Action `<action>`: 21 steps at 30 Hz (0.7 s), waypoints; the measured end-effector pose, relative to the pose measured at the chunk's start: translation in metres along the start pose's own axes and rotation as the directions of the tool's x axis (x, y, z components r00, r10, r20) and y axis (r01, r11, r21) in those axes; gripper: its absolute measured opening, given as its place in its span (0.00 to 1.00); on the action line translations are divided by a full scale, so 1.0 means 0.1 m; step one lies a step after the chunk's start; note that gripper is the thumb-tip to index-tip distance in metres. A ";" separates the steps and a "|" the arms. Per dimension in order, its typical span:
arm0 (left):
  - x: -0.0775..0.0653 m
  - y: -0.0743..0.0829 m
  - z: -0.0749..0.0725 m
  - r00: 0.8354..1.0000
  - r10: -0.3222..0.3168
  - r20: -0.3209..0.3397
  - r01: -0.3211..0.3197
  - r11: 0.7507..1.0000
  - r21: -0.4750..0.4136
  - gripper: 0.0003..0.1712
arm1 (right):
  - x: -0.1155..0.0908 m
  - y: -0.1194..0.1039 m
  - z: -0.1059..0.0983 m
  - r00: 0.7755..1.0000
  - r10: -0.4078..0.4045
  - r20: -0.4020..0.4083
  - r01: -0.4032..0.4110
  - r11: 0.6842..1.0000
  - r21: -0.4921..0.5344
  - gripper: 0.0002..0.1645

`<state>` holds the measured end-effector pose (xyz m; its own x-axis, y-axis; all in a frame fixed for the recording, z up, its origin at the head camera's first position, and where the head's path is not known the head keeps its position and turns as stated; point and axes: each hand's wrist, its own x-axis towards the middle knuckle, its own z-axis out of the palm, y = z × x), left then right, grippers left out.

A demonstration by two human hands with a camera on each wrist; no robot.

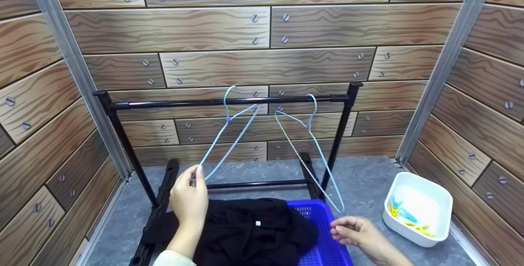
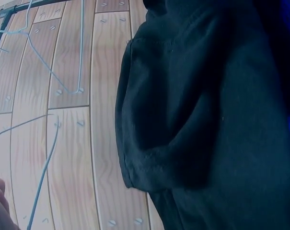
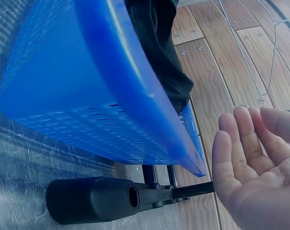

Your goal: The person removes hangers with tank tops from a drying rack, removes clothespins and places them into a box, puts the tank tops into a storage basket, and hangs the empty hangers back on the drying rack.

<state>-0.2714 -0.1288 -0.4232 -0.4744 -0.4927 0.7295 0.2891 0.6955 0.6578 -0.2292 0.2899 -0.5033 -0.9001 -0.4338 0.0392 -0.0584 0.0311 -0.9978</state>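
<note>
My left hand (image 1: pixel 189 198) pinches the lower corner of a light blue wire hanger (image 1: pixel 214 141) between thumb and fingertips. That hanger's hook is over the rail of a black rack (image 1: pixel 172 103). A second light blue hanger (image 1: pixel 321 154) hangs further right on the same rail. My right hand (image 1: pixel 355 233) is just below its lower corner, apart from it, with the fingers gently bent and nothing held in the right wrist view. Between the hands, a black garment (image 1: pixel 262 245) with a small white tag lies in a blue plastic basket (image 1: pixel 329 221), its cloth spilling past the left side.
At the right, a white tub (image 1: pixel 440 200) holds several blue and yellow clothespins (image 1: pixel 405 215). The rack's black foot (image 3: pixel 87 199) lies beside the basket. Wood-patterned panels (image 1: pixel 262 67) enclose the grey floor (image 1: pixel 360 184) on three sides.
</note>
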 end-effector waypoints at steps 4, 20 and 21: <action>-0.04 0.02 0.05 1.000 -0.010 0.009 0.010 1.000 0.015 0.07 | 0.02 0.00 0.03 1.000 0.006 0.001 -0.006 1.000 0.009 0.19; -0.25 0.05 0.16 0.969 -0.146 0.200 0.156 0.987 -0.033 0.06 | 0.01 0.00 0.04 1.000 0.004 0.011 -0.004 1.000 0.010 0.19; -0.27 0.06 0.18 0.969 -0.137 0.205 0.150 0.988 -0.045 0.06 | 0.01 0.00 0.04 1.000 0.003 0.011 -0.003 1.000 0.009 0.19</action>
<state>-0.2718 -0.1025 -0.4424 -0.6700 -0.4658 0.5781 0.2521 0.5897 0.7673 -0.2284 0.2863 -0.5032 -0.8956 -0.4435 0.0355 -0.0515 0.0241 -0.9984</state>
